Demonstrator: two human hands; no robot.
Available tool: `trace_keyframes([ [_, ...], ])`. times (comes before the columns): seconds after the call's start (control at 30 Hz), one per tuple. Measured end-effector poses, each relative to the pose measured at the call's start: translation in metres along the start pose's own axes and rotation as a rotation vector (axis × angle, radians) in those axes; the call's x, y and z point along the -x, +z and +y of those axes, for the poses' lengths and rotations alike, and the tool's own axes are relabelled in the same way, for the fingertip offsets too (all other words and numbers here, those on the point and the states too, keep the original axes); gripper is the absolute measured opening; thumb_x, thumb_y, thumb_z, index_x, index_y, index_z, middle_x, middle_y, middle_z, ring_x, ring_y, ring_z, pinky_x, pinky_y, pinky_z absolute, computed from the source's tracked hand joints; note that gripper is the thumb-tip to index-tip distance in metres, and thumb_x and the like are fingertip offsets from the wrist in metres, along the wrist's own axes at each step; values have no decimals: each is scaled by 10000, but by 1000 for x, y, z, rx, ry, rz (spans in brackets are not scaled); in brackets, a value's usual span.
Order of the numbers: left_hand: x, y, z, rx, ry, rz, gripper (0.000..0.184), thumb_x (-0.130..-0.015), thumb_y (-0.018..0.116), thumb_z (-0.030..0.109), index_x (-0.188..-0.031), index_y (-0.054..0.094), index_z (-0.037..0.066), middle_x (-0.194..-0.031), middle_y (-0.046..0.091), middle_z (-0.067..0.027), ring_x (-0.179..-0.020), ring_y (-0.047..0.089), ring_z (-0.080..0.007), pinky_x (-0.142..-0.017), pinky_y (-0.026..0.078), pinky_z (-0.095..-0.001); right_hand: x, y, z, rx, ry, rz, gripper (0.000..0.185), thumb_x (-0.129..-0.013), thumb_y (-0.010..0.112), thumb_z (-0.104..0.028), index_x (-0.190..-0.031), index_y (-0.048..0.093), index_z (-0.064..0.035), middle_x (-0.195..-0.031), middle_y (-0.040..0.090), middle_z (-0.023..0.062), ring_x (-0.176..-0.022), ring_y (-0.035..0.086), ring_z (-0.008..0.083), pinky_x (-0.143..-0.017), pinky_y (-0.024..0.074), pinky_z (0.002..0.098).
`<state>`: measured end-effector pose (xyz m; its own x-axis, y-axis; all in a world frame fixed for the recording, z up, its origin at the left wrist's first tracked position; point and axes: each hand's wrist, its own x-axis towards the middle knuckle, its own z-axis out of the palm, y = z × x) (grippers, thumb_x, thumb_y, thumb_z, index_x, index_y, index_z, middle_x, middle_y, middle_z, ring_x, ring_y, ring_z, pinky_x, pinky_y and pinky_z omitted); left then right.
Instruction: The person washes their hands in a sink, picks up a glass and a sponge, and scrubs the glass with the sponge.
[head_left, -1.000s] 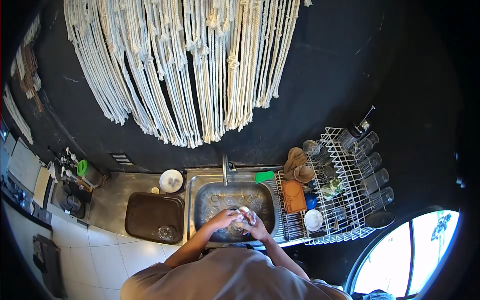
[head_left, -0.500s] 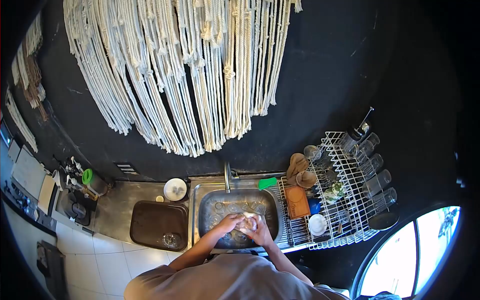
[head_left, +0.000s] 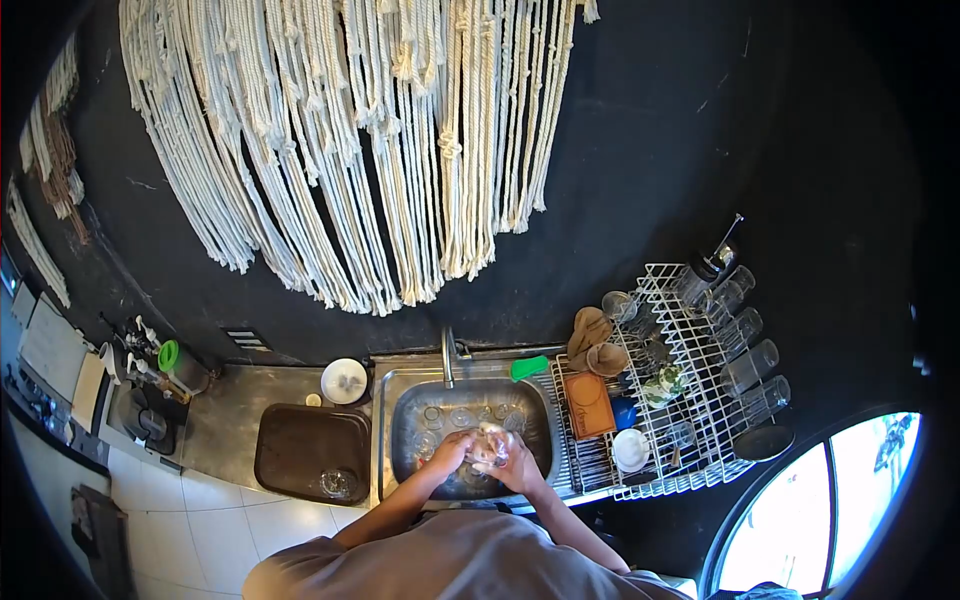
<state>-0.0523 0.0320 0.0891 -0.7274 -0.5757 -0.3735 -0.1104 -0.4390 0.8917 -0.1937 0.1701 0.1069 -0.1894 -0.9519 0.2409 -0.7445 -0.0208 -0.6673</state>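
Note:
Over the steel sink [head_left: 404,400], my left hand [head_left: 449,453] and my right hand [head_left: 517,468] close around a clear glass [head_left: 489,447] between them. My left hand's fingers press on its left side, and my right hand wraps its right side. Something pale, partly hidden by the fingers, shows at the top of the glass. Several clear glasses [head_left: 461,417] lie in the basin under the faucet [head_left: 447,360]. A green sponge or cloth [head_left: 529,368] rests on the sink's back edge.
Left of the sink are a brown tray [head_left: 300,450] with a glass item [head_left: 338,484] and a white bowl [head_left: 344,381]. To the right, a white wire rack [head_left: 700,400] holds glasses, brown cups and an orange-brown board [head_left: 590,405]. Rope strands [head_left: 390,200] hang on the wall.
The camera view has shifted slightly. My hands have shifted a little around the glass and still hold it over the sink.

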Motion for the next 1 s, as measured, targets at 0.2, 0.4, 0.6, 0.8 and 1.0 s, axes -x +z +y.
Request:
trace_keyframes([
  [0.2,-2,10,2,-51,39,42,329,-985,486,246,-1154,655,20,-978,684,-76,-838,626,-155,-787,503,-305,-7,-11,-32,205,56,152,511,-736,800,-216,-1171,582,-61,-1233,566,167,-1250,480,353,-1028,405,446],
  [0.4,-14,-3,-21,78,-110,88,350,-993,437,306,-1050,666,48,-921,703,-83,-813,666,-171,-745,511,-328,-3,-6,-35,295,35,53,637,-754,756,-293,-1280,500,-39,-1291,495,182,-1196,497,382,-997,422,479],
  [0.6,27,33,34,-33,111,66,233,-960,555,238,-1013,665,39,-884,682,-47,-799,648,-132,-745,514,-270,-12,-17,-37,224,207,-109,735,-807,718,-447,-1352,438,-42,-1302,502,205,-1070,601,397,-863,523,456],
  [0.8,19,21,10,-33,255,-36,287,-1001,515,259,-1074,646,15,-951,691,-63,-809,646,-128,-799,488,-277,-16,-25,-28,-270,224,-19,760,-701,836,-383,-1290,502,-39,-1138,610,195,-996,637,367,-855,506,418],
  [1.0,-8,-5,-24,-68,30,-159,283,-1008,501,270,-1097,632,36,-970,683,-51,-855,622,-122,-767,489,-285,0,-6,-1,-243,167,-59,709,-719,819,-293,-1296,505,-28,-1184,606,199,-1155,552,379,-922,467,459],
])
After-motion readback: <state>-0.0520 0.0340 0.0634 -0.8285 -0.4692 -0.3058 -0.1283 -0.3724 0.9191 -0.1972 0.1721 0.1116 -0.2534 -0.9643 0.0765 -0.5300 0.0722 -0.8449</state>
